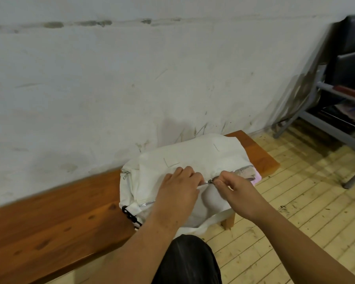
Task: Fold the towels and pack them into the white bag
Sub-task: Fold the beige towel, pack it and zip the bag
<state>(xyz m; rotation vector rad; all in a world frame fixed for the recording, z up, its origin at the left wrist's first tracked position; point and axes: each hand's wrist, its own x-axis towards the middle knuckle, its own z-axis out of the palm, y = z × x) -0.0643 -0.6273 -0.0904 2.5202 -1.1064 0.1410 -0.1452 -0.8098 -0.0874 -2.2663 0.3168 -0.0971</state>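
Your knee [189, 261], in black cloth, sits lowest in view. Above it your left hand [178, 189] lies on the white bag [193, 156], fingers curled, gripping a fold of fabric just left of the zip. Your right hand [236, 189] pinches the zip pull [210, 182] between thumb and fingertips, the other fingers tucked in. Right of the pull the zip gapes. A pale pink towel [247, 174] shows inside the bag. A black chain [130, 216] hangs at the bag's left corner. The bag rests on the right end of a wooden bench [59, 218]. Slatted floor [295, 201] to the right. Scuffed white wall [131, 78] behind, with a dark chair [348, 58] in the far corner.
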